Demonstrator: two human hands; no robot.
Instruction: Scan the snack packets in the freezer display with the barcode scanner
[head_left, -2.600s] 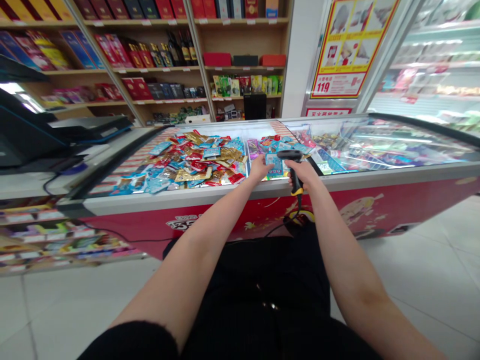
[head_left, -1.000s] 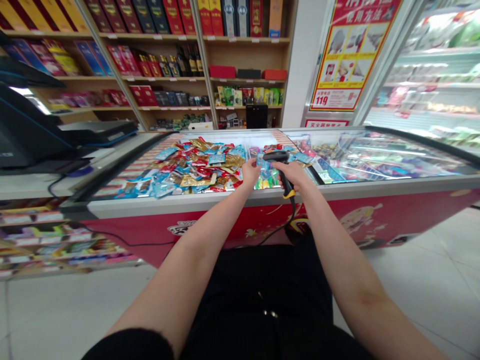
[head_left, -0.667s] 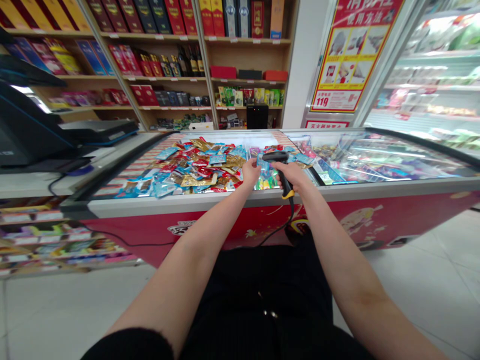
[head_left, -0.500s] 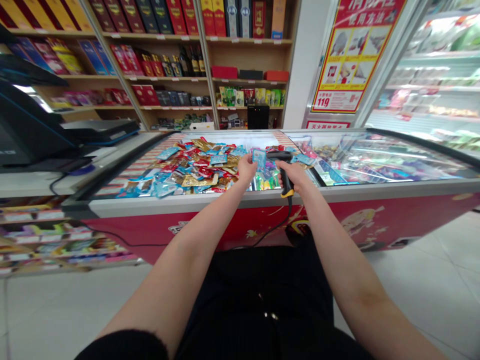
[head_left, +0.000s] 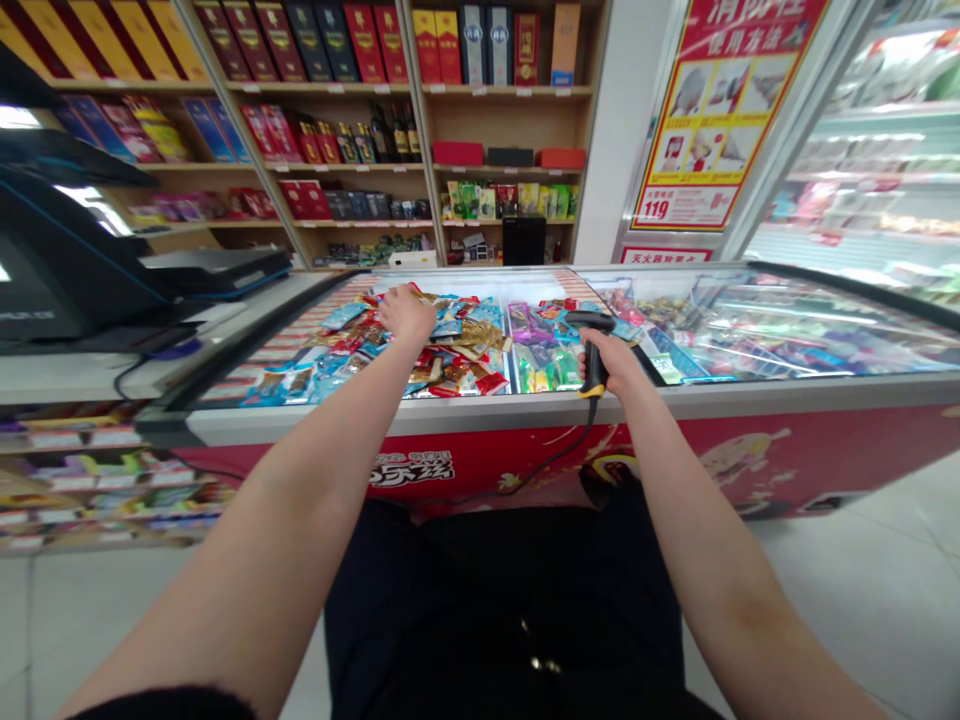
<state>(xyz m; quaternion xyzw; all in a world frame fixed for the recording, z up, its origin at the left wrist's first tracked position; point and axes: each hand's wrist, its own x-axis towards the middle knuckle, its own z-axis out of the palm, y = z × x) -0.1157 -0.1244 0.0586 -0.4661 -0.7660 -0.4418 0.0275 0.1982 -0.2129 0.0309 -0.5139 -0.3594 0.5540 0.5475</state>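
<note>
My right hand is wrapped round the black and yellow handle of a barcode scanner, whose head points left above the freezer's front edge. Its cable hangs down in front. My left hand lies over a heap of small snack packets in red, gold and blue wrappers. Its fingers are spread and look to touch the packets, though the fingertips are partly hidden. Right of the heap, purple packets and green packets fill another section, close to the scanner.
The chest freezer runs across in front of me, its right half under a glass lid. On the left a counter carries a black machine. Shelves of boxes and bottles stand behind.
My left hand has moved left from beside the scanner onto the packet heap. The blue packet it held up is no longer in it. My right hand still grips the scanner.
</note>
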